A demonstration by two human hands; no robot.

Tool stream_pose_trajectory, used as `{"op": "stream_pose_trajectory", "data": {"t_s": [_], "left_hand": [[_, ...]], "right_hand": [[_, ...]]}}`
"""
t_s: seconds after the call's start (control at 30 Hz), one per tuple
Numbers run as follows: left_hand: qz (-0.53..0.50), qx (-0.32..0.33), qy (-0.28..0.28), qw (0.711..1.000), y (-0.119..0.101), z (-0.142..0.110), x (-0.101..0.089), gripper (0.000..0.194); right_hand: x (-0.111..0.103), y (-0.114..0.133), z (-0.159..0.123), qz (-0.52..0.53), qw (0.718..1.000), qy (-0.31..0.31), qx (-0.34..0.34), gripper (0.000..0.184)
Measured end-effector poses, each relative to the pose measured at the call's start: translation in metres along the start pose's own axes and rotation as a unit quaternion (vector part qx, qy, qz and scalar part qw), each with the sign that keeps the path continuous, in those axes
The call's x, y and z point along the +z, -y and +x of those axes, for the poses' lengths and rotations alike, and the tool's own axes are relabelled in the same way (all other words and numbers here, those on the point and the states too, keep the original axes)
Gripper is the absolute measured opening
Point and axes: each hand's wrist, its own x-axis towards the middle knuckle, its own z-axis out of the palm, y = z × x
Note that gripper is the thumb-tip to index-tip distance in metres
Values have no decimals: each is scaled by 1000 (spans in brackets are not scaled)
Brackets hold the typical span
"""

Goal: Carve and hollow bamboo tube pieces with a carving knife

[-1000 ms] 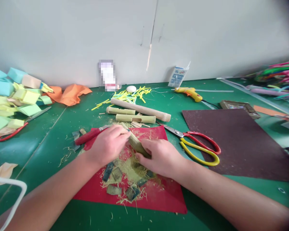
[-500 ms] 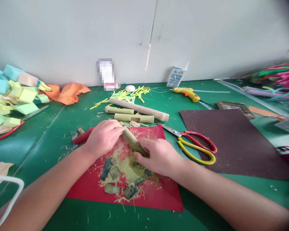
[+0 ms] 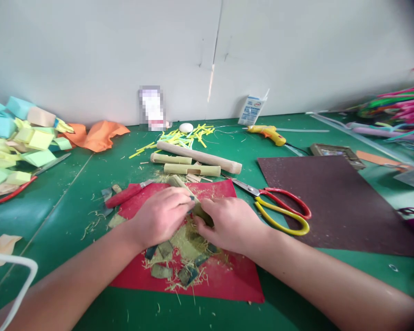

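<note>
My right hand (image 3: 229, 223) grips the near end of a pale green bamboo tube (image 3: 180, 182), which slants away over a red sheet (image 3: 227, 282). Closed over the tube's middle, my left hand (image 3: 163, 214) pinches a small dark piece, seemingly sandpaper (image 3: 192, 200), mostly hidden by the fingers. Several worn dark squares (image 3: 162, 271) of the same look lie on the sheet among pale dust and shavings. Left of my left hand rests a red-handled knife (image 3: 126, 195). Beyond the tube lie a notched bamboo piece (image 3: 193, 169), another bamboo piece (image 3: 170, 159) and a thicker wooden stick (image 3: 200, 156).
Red-and-yellow-handled scissors (image 3: 279, 209) overlap a dark brown sheet (image 3: 331, 207) on the right. Farther back are a yellow glue gun (image 3: 269, 134), a small carton (image 3: 253, 110) and yellow strips (image 3: 203, 133). Folded paper pieces (image 3: 27, 138) and orange paper (image 3: 101, 135) lie left.
My left hand has gone back and forth along the tube: toward its far end half a second ago, now nearer my right hand. My right hand keeps its grip in place.
</note>
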Motion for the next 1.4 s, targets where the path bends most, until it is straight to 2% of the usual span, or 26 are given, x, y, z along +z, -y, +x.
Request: {"op": "stream_pose_trajectory", "data": {"t_s": [0.07,0.2,0.27,0.43,0.5,0.63,0.7,0.77,0.9,1.07,1.13,1.23,1.4], "left_hand": [[1,7,5,1000,0,0,1,23],[55,-67,-46,995,15,-1,1,18],[55,-80,-45,994,16,-1,2,19],[7,-5,17,1000,-2,-1,0,24],[13,-1,15,1000,0,-1,-1,24],[57,-84,-33,994,19,-4,0,20],[57,-111,-45,991,21,-4,1,20],[32,-95,-31,994,14,-3,3,21],[-12,-24,15,1000,4,-1,4,26],[51,-91,-54,993,17,-2,0,20],[38,-79,-39,995,13,-2,1,22],[-7,-26,5,1000,3,-1,2,26],[29,-84,-38,995,6,0,2,22]], "right_hand": [[-1,0,0,-16,1000,3,-5,23],[-4,-1,-1,-53,998,2,-24,27],[-6,0,-1,-70,997,-5,-34,30],[-12,1,-1,-104,994,7,-33,38],[-13,1,-1,-106,994,17,-28,40],[-11,-2,0,-83,996,19,-9,39],[-9,-3,0,-70,997,18,-4,38],[-7,-4,1,-58,998,15,-4,37],[-4,-6,1,-36,999,14,-8,35],[-4,-6,1,-31,1000,6,-5,34],[-4,-6,1,-25,1000,10,-5,35],[-4,-7,1,-16,1000,12,-6,35],[-1,-7,1,-18,1000,-1,2,34]]}}
